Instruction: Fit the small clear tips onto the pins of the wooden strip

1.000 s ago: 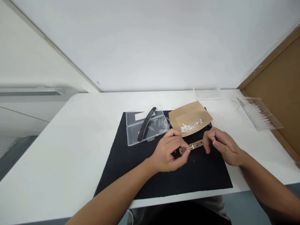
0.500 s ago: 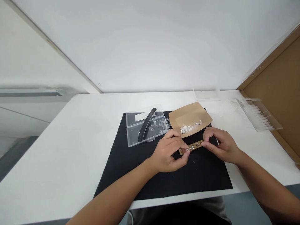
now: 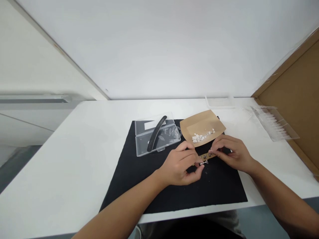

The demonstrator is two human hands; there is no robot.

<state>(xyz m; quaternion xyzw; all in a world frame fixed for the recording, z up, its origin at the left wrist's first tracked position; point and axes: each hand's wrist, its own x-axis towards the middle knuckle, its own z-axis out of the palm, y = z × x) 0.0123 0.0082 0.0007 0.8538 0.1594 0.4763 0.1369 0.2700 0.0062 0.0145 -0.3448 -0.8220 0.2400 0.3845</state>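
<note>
My left hand (image 3: 183,166) is closed, thumb and fingers pinching a small silver T-shaped metal piece (image 3: 204,162). The piece is held just off the near edge of a narrow gold-coloured strip (image 3: 202,157), which bears several small dark metal studs. At the strip's right part, my right hand (image 3: 230,151) is closed, with thumb and forefinger tips pressed together on it. Whether those fingertips also hold a small part cannot be made out. My left fingers hide the strip's left end. Beyond the hands lies brown paper (image 3: 190,124) with many small white bits (image 3: 198,137) on it.
A black mat (image 3: 139,179) covers part of the white table (image 3: 62,172). An open clear plastic case (image 3: 141,147) holds clear nail tips, with a curved black nail file (image 3: 155,136) across it. At the right lies a clear packet of nail tips (image 3: 275,124), near a cardboard panel (image 3: 296,83).
The silver piece, over the strip before, is now off its near edge in my left fingers. My right fingertips have shifted left along the strip, from its end to its studs.
</note>
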